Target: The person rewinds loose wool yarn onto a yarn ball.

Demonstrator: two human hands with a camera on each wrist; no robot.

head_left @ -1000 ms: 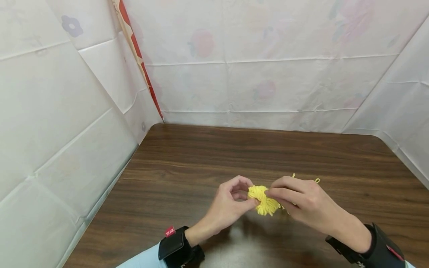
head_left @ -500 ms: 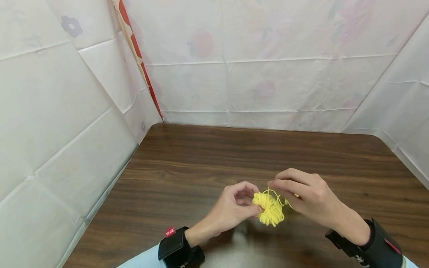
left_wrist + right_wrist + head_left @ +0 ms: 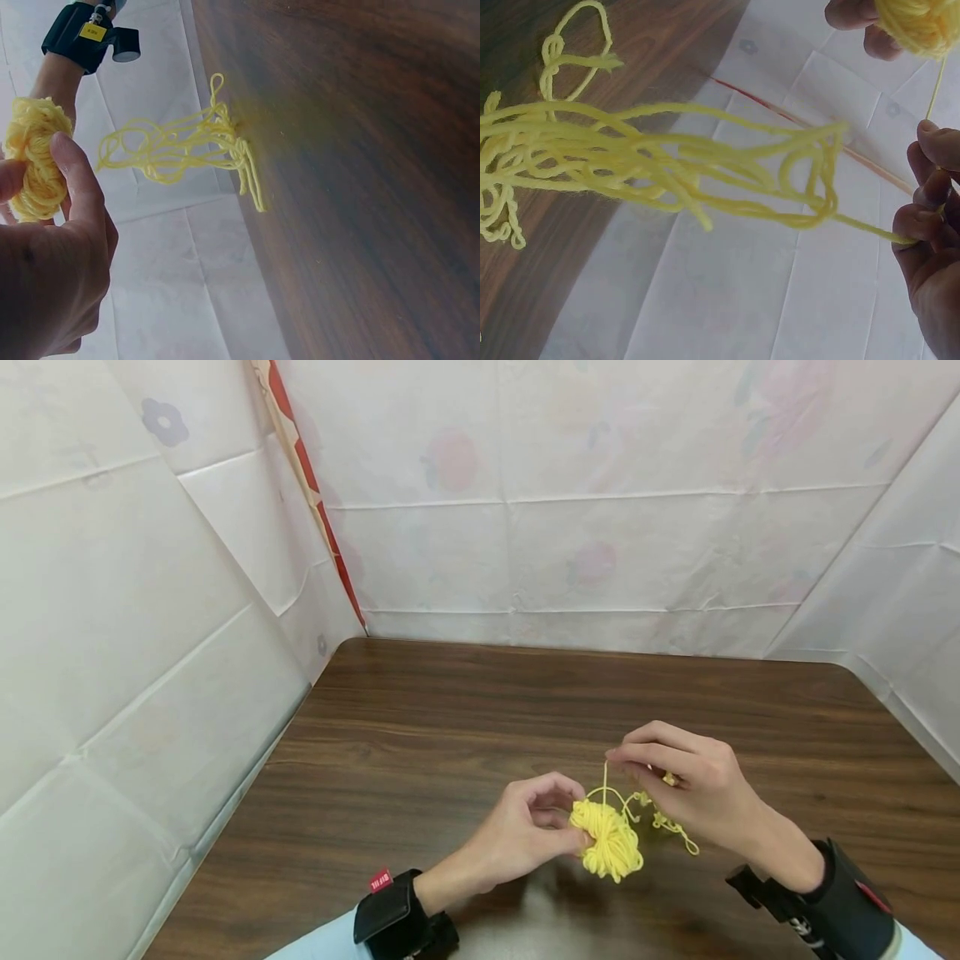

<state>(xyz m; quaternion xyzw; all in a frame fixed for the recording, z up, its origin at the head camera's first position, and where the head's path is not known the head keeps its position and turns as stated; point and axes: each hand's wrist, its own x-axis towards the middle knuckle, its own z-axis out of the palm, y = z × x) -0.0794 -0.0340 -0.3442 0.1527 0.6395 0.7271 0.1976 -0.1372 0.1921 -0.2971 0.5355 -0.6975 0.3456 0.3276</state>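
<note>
A small ball of yellow yarn (image 3: pixel 611 843) is pinched between the thumb and fingers of my left hand (image 3: pixel 517 835), held above the table. My right hand (image 3: pixel 697 785), up and to the right of the ball, pinches a strand (image 3: pixel 605 783) that runs taut from the ball's top. From the right hand's lower fingers hangs a tangled bunch of loose yarn (image 3: pixel 667 165), looped and knotted, which reaches down toward the table. In the left wrist view the ball (image 3: pixel 37 161) sits between thumb and fingers, with the loose tangle (image 3: pixel 180 146) beyond it.
A dark wood-grain table (image 3: pixel 450 710) lies under both hands. Pale patterned sheets (image 3: pixel 600 527) hang behind it and at both sides, with a red-and-tan strip (image 3: pixel 311 493) at the left corner. Black camera bands (image 3: pixel 397 914) circle both wrists.
My right hand has drawn up and away from the ball, stretching a strand between them. The ball in my left hand has shifted slightly right and toward me; more of the loose tangle shows.
</note>
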